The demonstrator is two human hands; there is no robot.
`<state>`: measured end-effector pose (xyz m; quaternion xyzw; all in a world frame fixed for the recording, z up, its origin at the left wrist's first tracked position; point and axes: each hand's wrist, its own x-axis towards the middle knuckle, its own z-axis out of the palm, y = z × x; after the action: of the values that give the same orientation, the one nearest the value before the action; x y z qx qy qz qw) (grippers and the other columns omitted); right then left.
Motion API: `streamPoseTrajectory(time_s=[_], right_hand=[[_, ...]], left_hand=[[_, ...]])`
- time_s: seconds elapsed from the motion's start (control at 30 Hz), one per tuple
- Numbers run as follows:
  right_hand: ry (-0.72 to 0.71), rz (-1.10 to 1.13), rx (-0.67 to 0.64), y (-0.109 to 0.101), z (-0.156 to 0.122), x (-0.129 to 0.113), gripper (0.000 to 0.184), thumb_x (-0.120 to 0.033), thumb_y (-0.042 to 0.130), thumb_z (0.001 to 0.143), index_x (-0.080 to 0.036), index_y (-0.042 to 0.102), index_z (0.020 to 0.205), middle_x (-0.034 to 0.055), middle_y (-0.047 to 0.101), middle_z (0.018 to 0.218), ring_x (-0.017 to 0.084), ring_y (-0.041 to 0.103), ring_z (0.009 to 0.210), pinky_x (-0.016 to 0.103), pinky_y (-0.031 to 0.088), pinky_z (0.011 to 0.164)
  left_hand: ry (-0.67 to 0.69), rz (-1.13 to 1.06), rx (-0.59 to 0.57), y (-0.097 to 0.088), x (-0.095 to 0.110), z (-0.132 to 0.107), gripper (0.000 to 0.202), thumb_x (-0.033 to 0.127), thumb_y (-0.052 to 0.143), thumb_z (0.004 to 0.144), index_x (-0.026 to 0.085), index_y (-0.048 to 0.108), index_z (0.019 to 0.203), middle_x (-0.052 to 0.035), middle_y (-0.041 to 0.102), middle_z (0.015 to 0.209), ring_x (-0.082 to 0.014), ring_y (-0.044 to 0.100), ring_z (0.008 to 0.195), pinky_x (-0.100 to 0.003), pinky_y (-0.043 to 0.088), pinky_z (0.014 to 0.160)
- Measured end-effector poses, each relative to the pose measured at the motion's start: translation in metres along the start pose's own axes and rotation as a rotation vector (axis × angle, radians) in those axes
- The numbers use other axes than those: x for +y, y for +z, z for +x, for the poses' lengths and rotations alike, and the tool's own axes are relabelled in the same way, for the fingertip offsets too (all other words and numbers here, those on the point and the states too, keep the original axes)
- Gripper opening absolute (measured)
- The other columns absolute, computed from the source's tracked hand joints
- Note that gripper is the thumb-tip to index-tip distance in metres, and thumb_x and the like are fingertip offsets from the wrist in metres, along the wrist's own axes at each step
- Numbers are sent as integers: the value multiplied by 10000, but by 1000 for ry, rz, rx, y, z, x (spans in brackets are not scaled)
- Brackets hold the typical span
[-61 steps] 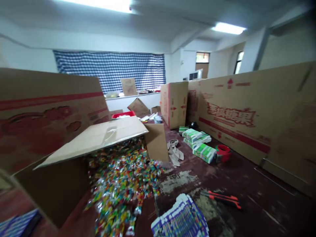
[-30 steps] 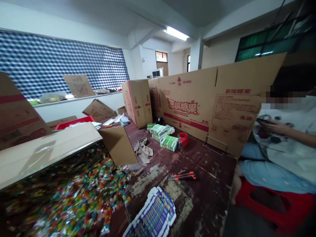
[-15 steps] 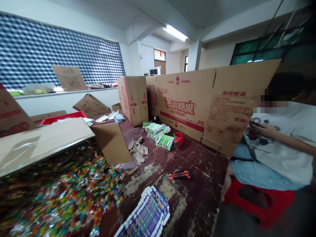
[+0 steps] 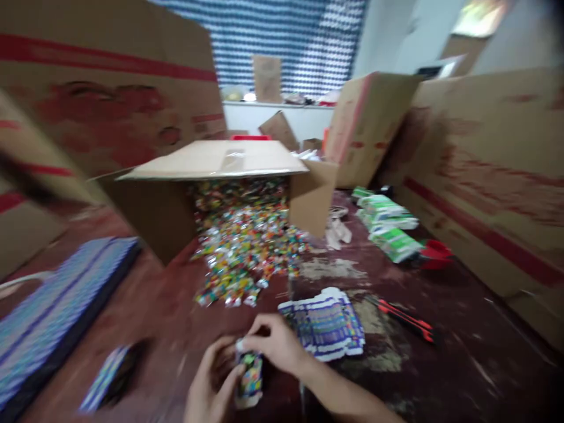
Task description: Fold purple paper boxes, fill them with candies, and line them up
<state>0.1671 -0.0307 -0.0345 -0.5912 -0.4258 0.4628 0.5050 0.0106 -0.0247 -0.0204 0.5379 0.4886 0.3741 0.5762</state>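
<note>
At the front of the table, my left hand (image 4: 214, 382) is wrapped round the side of a small printed candy box (image 4: 250, 376), mostly dark with bright multicoloured pictures. My right hand (image 4: 275, 346) pinches the white flap at the box's top end. Just beyond my right hand lies an overlapping stack of flat purple-blue cartons (image 4: 326, 323). Loose wrapped candies (image 4: 247, 252) in many colours spill out of a large cardboard box (image 4: 211, 158) lying open towards me. Motion blur hides finer detail on the small box.
A red-and-black utility knife (image 4: 405, 320) lies on the right. Green-and-white packs (image 4: 388, 226), a red tape roll (image 4: 436, 252) and a crumpled cloth (image 4: 338, 229) sit farther back. Blue-striped rows (image 4: 57, 317) lie at the left. Tall cartons (image 4: 493, 176) border the table.
My view has swung left and down. Both hands and the small candy box now show; neither was in view before. The seated person at the right is out of sight.
</note>
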Motion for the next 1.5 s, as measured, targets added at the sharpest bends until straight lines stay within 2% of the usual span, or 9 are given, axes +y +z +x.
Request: streamPoseTrajectory(time_s=[0.17,0.4,0.57,0.77,0.83,0.93,1.1,1.33,1.5], right_hand=[[40,-11,-146,-4,10,5,254,-367,692,732,-166,568,641,-47,520,621,110,463,628,233,362,624],[-156,-186,-196,-4,-9,-2,152,-328,597,835,-186,610,785,-9,597,785,145,563,759,259,425,728],[-247,-423,-392,-7,-20,-6,940,-238,835,526,-265,387,1352,56,457,1361,243,418,1256,345,332,1066],[-262,-563,-560,-21,8,-6,931,-354,845,510,-288,407,1329,56,505,1306,256,494,1190,352,416,996],[-254,-657,-448,-25,30,-3,738,-390,786,633,-283,449,1282,52,565,1208,235,566,1075,337,467,903],[-346,-946,-196,-22,66,2,292,-326,636,821,-248,570,1095,56,591,1099,228,586,1003,336,472,857],[-397,-1229,-121,-5,92,13,245,-304,626,828,-213,596,1054,105,591,1084,269,611,956,338,497,741],[-422,-1083,-57,-23,83,6,237,-219,391,947,-188,619,1004,96,653,979,205,643,878,308,491,789],[-342,-406,-48,-29,56,-26,224,-349,507,910,-203,585,1061,61,671,932,185,651,811,289,511,741]], left_hand=[[11,-127,-173,-11,-14,-1,486,284,681,793,193,488,1230,-118,639,1171,-243,634,1022,-338,518,879],[13,-146,-170,-17,-21,-3,388,238,653,810,206,565,1187,-97,622,1213,-260,574,1118,-335,463,940],[4,-221,-98,-17,-22,8,294,253,655,808,178,587,1084,-87,646,1109,-230,596,1019,-297,465,878],[-45,-116,-112,-25,-34,10,255,295,713,750,155,523,847,-2,571,755,-127,547,678,-202,461,603],[-84,-24,-78,-32,-34,8,290,334,709,741,166,477,784,24,509,689,-108,498,603,-168,418,487],[-170,-8,-2,-42,-29,4,360,361,672,727,182,472,967,-15,544,822,-147,531,641,-183,437,410],[-273,-142,-22,-55,-20,1,573,281,640,661,194,464,1199,-111,534,1219,-252,573,950,-298,555,627],[-155,-48,-12,-54,-30,5,178,224,573,681,145,575,841,-18,591,791,-166,539,730,-236,466,625],[-115,-91,-87,-37,-28,9,186,160,553,686,151,557,871,-15,583,816,-163,543,750,-241,456,647]])
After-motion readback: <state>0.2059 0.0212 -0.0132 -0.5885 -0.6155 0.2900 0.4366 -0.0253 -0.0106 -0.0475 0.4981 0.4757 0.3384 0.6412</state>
